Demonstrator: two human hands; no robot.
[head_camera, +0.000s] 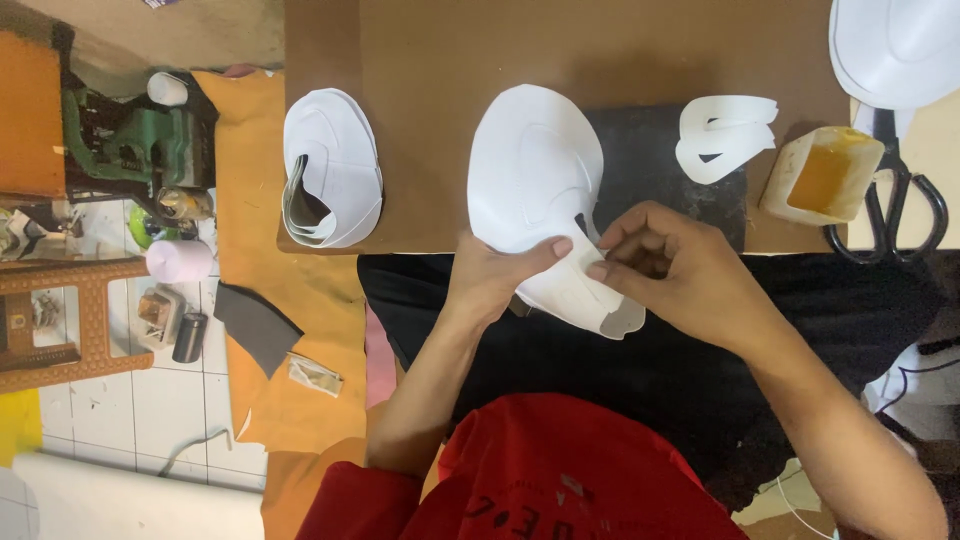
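A large white cut-out piece of shoe-upper material (530, 170) lies half on the brown table (450, 60) and bends down over its front edge. My left hand (495, 280) pinches its lower part from the left, thumb on top. My right hand (665, 265) pinches the same piece at a small notch on its right side, fingers curled. Both hands sit at the table's near edge, above a black cloth (640, 350) on my lap.
A stack of similar white pieces (335, 165) lies at the table's left. Smaller white cut-outs (725, 135) rest on a dark slab (655, 160). A tub of yellow glue (822, 175), black scissors (890, 210) and more white pieces (895, 45) are at right. A green machine (130, 145) stands on the floor at left.
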